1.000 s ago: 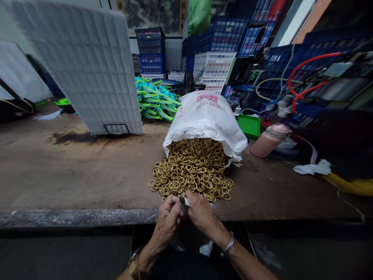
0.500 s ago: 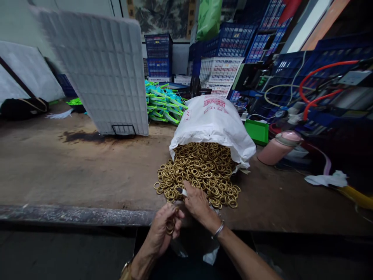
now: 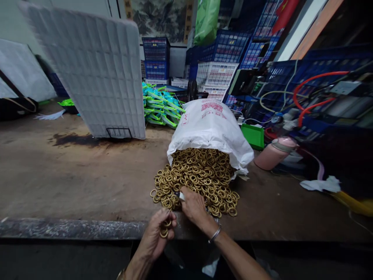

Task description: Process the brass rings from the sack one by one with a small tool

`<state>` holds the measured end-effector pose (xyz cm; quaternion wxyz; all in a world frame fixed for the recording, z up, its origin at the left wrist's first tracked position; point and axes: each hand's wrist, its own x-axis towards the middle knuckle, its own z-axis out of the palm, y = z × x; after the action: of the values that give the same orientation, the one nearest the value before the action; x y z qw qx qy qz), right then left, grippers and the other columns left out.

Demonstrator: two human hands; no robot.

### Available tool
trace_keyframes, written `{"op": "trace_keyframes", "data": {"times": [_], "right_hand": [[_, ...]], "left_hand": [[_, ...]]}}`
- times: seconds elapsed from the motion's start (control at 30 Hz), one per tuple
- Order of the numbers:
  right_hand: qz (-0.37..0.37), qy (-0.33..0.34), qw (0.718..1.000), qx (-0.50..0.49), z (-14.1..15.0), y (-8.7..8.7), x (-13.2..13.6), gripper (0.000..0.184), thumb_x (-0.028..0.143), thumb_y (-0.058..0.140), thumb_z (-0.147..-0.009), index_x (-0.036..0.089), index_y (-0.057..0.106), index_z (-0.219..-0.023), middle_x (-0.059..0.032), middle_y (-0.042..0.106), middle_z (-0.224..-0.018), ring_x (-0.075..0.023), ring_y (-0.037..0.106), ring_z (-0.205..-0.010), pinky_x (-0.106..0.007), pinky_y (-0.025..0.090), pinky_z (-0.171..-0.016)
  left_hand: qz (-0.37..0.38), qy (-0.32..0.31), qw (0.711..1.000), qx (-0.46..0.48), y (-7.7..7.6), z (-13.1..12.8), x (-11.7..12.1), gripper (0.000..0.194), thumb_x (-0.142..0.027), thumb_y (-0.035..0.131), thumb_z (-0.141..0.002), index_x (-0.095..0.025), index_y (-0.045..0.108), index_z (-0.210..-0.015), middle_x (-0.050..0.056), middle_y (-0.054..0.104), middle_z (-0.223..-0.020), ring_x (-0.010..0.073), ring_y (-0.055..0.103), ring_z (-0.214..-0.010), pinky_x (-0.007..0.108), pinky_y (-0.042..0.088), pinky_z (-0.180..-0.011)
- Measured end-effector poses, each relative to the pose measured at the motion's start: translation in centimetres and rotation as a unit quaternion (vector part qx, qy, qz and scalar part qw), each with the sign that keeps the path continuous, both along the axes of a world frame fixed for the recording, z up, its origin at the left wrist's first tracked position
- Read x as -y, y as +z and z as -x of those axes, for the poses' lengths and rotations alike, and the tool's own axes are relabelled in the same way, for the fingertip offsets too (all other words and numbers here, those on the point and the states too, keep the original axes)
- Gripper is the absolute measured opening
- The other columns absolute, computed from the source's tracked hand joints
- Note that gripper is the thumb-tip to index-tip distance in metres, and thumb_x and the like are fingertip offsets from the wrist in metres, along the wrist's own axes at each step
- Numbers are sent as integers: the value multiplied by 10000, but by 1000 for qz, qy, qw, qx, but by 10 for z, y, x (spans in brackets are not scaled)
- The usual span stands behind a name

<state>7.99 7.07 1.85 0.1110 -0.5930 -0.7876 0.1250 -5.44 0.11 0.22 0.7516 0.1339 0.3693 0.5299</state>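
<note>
A pile of brass-coloured rings point(image 3: 201, 181) spills from the mouth of a white woven sack point(image 3: 208, 124) onto the table. My left hand point(image 3: 159, 233) is closed by the table's front edge, with a few brass rings point(image 3: 164, 232) held in its fingers. My right hand point(image 3: 194, 206) reaches over the near side of the pile, its fingers curled. From it sticks a small black-and-white piece point(image 3: 180, 195), whose kind I cannot make out. The right fingertips are partly hidden against the rings.
A tall white quilted panel point(image 3: 96, 77) stands on the table point(image 3: 72, 182) at left. Behind are a bright green and blue heap point(image 3: 161, 105) and stacked crates point(image 3: 217, 74). A green tray point(image 3: 253, 136), pink bottle point(image 3: 275, 153) and red hose point(image 3: 314, 77) are at right.
The view has shifted slightly, so the scene sits lower and further left. My left fingers have curled in more around their rings. My right hand stays at the pile with the black-and-white piece.
</note>
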Motion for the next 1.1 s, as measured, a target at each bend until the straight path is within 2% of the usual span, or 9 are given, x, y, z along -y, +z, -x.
{"op": "trace_keyframes", "data": {"times": [0.13,0.3,0.4,0.5,0.63,0.73,0.87,0.97,1.1], "right_hand": [[49,1,984,-169,-12,4,-4,120,143,407,-759,182,492,-683,9,533,-637,-104,453,-581,-213,280,-546],[243,-4,889,-387,-22,7,0,100,199,450,-704,173,483,-614,39,508,-538,-77,424,-508,-187,308,-504],[323,-35,842,-431,-26,8,7,81,230,478,-672,168,504,-627,54,508,-506,-48,354,-409,-175,239,-407],[385,-69,805,-446,-26,10,14,66,240,499,-650,173,495,-649,81,473,-470,-22,255,-329,-172,148,-344],[431,-78,769,-465,-27,10,20,99,272,511,-667,180,478,-681,93,464,-469,-10,213,-299,-164,125,-321],[400,-82,780,-474,-27,10,22,167,345,480,-727,179,499,-731,91,450,-471,-17,211,-306,-167,142,-326],[266,-32,851,-452,-25,7,24,237,384,488,-752,165,508,-664,57,462,-516,-48,355,-435,-172,296,-435],[198,-6,890,-411,-23,4,25,235,374,515,-737,164,503,-631,50,454,-544,-73,391,-515,-193,337,-512],[180,-7,904,-388,-21,4,26,242,363,484,-750,163,496,-614,50,437,-540,-79,377,-518,-205,332,-523]], "left_hand": [[-39,7,996,-74,5,-5,-8,254,-332,673,-661,-169,526,-789,-33,516,-639,64,477,-500,140,315,-372],[-93,28,960,-265,5,-13,-15,289,-354,604,-719,-177,545,-940,-76,468,-521,39,380,-375,141,293,-354],[-188,37,920,-343,4,-17,-16,247,-280,583,-735,-170,603,-955,4,615,-710,101,556,-601,197,443,-561],[-271,0,883,-383,5,-19,-15,203,-229,536,-765,-171,642,-927,61,656,-923,177,585,-865,274,441,-784],[-286,-22,868,-405,9,-21,-11,166,-235,496,-787,-161,631,-848,42,665,-784,161,596,-744,273,453,-727],[-275,-9,868,-412,13,-22,-9,135,-256,508,-777,-160,603,-773,18,641,-688,147,576,-682,256,448,-684],[-245,6,888,-389,17,-25,-8,126,-272,535,-754,-160,566,-705,3,595,-656,129,537,-636,231,427,-630],[-200,0,914,-352,18,-26,-7,158,-303,558,-738,-156,542,-680,-29,517,-584,92,463,-536,199,381,-532],[-137,-40,943,-300,15,-25,-6,240,-387,566,-731,-156,505,-706,-63,447,-526,43,341,-412,167,268,-404]]}}
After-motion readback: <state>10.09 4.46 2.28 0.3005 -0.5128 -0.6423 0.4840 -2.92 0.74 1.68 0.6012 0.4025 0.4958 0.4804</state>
